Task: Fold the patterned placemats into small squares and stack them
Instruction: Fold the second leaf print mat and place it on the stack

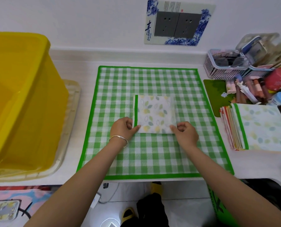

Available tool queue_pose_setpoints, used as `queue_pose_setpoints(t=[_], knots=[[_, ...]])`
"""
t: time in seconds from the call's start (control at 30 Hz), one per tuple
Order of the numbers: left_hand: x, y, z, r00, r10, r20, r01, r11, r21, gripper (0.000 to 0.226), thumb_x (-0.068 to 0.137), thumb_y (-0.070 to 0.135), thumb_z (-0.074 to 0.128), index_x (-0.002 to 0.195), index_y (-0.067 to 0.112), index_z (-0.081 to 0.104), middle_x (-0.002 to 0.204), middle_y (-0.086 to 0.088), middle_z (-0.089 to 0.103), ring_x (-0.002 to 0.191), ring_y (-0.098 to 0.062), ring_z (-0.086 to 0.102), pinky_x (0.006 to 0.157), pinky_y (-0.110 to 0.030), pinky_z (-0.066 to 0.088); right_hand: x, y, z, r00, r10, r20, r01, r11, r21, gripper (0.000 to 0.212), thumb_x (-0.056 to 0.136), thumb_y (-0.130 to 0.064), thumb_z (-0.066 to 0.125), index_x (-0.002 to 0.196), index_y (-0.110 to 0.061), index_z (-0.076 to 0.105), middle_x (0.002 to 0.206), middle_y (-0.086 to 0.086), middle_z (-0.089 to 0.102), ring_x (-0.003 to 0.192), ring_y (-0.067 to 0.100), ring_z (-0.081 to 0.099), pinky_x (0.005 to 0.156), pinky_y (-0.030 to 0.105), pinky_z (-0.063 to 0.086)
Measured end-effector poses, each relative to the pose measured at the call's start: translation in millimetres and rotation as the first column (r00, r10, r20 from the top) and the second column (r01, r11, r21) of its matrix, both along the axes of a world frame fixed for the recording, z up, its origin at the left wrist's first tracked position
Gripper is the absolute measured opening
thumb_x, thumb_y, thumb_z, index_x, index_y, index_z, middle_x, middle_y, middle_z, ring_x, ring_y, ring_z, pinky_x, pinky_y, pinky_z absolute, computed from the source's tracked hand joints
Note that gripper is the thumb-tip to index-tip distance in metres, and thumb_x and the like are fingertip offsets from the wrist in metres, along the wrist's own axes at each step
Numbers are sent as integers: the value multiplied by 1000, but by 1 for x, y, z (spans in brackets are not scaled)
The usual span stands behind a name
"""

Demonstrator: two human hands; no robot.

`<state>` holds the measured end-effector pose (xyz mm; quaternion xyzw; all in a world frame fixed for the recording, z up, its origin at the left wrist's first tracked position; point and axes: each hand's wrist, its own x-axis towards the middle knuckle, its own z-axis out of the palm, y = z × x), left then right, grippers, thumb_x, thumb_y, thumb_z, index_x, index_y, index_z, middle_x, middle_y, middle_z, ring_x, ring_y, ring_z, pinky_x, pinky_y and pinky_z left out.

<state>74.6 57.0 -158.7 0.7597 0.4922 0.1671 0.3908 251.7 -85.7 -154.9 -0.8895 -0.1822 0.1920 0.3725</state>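
Currently held: folded placemat (154,114), a white square with yellow and green leaves and a green strip down its left side.
Placemat's place: flat on the green checked mat (153,154), which lies mid-table and reaches the table's near edge.
Left hand (124,128): fingers curled, thumb and fingertips pinching the square's near-left corner; a bracelet (119,139) is on the wrist.
Right hand (184,131): fingers curled, pinching the near-right corner.
Stack (261,126): folded placemats piled at the table's right edge, a leaf-patterned one on top, red and cream edges showing below.
Yellow tub (18,99): at the table's left end, standing on a beige tray (69,125); its contents cannot be told.
White basket (225,69): far-right corner, holding dark sunglasses (230,60).
Beside the basket: a loose heap of tubes and bottles (254,89), toward the right edge.
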Motion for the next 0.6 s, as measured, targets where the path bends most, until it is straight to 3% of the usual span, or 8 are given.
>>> queue_pose_setpoints(t=[0.1, 0.17, 0.27, 0.33, 0.43, 0.5, 0.6], knots=[[2, 0, 5, 999, -22, -40, 23, 999, 30, 42, 73, 33, 77, 105, 16, 55, 76, 4, 54, 69, -12, 52, 63, -26, 43, 1, 3, 1, 1000, 0, 1, 0, 999, -34, 24, 78, -40, 71, 83, -23, 55, 71, -16, 56, 70, 7, 54, 93, 43, 45], [5, -1, 5, 990, -101, -103, 113, 987, 115, 63, 77, 34, 72, 132, 22, 43, 109, -2, 53, 98, -18, 53, 79, -30, 46, 1, 4, 0, 1000, -7, 7, 7, 999, -33, 24, 78, -40, 71, 81, -24, 54, 70, -16, 55, 70, 8, 55, 94, 44, 44], [13, -2, 1, 929, -241, -281, 316, 912, 262, 67, 90, 36, 53, 148, 24, 21, 150, -5, 27, 137, -23, 25, 111, -34, 22, -1, 3, -1, 1000, -12, 24, 13, 1000, -20, 23, 79, -40, 71, 80, -25, 53, 70, -16, 56, 70, 8, 55, 94, 44, 44], [19, -3, -4, 882, -294, -369, 400, 880, 257, 60, 98, 38, 35, 150, 22, 10, 157, -3, 6, 144, -22, 3, 117, -34, 2, -3, 3, -1, 999, -19, 27, 19, 1000, -13, 22, 79, -40, 70, 82, -25, 54, 71, -15, 57, 73, 10, 57, 95, 44, 43], [22, -6, -15, 847, -322, -424, 436, 876, 206, 57, 100, 42, 19, 149, 21, 0, 157, -1, -7, 144, -19, -9, 115, -32, -10, -8, 2, -1, 999, -20, 43, 20, 1000, 13, 22, 81, -40, 68, 90, -24, 56, 79, -10, 61, 85, 17, 61, 98, 43, 40], [22, -8, -21, 835, -312, -453, 446, 867, 223, 57, 100, 42, 16, 149, 21, -4, 157, 0, -10, 144, -18, -12, 115, -31, -12, -15, 1, -3, 991, 17, 136, -20, 1000, 23, 33, 82, -39, 66, 107, -20, 55, 99, -3, 60, 102, 20, 56, 101, 40, 36], [23, -8, -24, 826, -293, -481, 450, 857, 250, 57, 100, 42, 14, 149, 21, -6, 157, 0, -12, 144, -18, -13, 115, -32, -12, -31, 9, -4, 917, 184, 355, -187, 982, -25, 55, 88, -39, 58, 135, -13, 41, 139, 7, 41, 128, 23, 36, 109, 40, 29]])
